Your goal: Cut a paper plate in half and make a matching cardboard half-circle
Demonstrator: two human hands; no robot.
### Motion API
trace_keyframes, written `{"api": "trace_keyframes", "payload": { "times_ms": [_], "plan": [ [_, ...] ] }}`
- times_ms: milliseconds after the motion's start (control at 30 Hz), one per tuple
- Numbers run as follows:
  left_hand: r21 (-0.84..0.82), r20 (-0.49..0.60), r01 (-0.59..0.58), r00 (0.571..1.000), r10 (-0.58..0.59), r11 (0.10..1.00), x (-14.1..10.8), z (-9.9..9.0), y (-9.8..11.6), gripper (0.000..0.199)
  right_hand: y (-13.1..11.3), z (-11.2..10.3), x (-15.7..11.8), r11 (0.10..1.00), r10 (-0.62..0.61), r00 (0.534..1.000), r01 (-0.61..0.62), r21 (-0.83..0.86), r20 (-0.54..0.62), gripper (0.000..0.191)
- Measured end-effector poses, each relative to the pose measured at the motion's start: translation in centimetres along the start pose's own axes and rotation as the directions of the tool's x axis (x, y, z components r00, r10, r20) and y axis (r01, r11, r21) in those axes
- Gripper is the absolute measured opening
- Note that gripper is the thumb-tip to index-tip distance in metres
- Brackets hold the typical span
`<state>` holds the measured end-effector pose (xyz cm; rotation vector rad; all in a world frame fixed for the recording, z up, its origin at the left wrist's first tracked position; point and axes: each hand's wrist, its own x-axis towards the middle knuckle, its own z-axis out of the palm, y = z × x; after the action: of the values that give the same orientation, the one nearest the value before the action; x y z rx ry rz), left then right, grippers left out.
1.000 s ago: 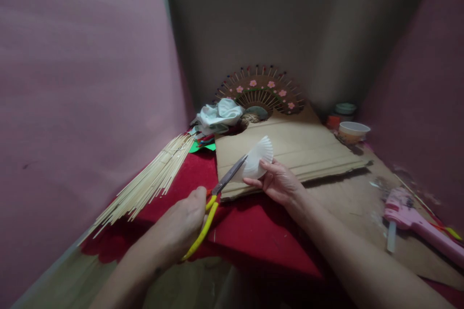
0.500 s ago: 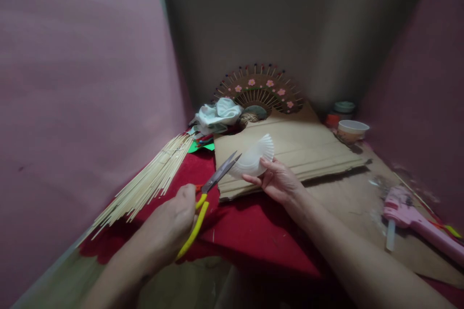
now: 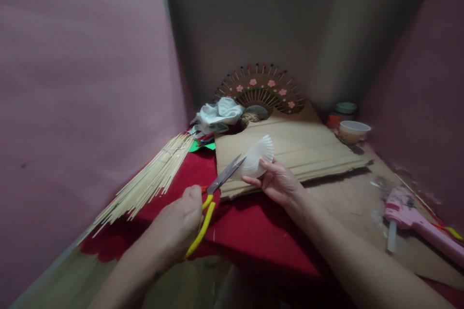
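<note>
Pleated white paper [image 3: 258,158] sits pinched in the right hand [image 3: 281,184], above cardboard [image 3: 300,140] that lies between it and the fan [image 3: 261,83]; left hand [image 3: 181,222] grips scissors [image 3: 224,176], sticks [image 3: 154,176] to the left, glue gun [image 3: 416,221] right

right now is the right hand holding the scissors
No, the left hand holds the yellow-handled scissors; the right hand holds fluted white paper.

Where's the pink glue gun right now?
In the head view, the pink plastic glue gun lies at far right on the flat brown board, right of the right forearm.
</note>
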<state>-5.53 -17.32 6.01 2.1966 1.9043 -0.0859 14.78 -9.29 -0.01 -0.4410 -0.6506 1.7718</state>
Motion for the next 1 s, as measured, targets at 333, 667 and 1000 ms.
{"api": "trace_keyframes", "payload": {
  "times_ms": [333,667,1000],
  "plan": [
    [0.042,-0.007,-0.019,1.0,0.019,0.999,0.5,0.4,-0.1,0.008,0.2,0.0,0.0,1.0,0.014,1.0,-0.014,0.016,0.0,0.024],
    [-0.033,-0.032,0.027,0.999,-0.029,0.999,0.5,0.3,0.1,0.008,0.3,0.1,0.0,0.999,0.022,1.0,-0.022,0.027,-0.008,0.027],
    [-0.221,-0.165,-0.043,0.986,0.006,0.974,0.3,0.2,-0.7,0.006,0.2,0.2,-0.1,0.998,0.032,0.999,-0.031,0.046,-0.014,0.02]
  ]
}}
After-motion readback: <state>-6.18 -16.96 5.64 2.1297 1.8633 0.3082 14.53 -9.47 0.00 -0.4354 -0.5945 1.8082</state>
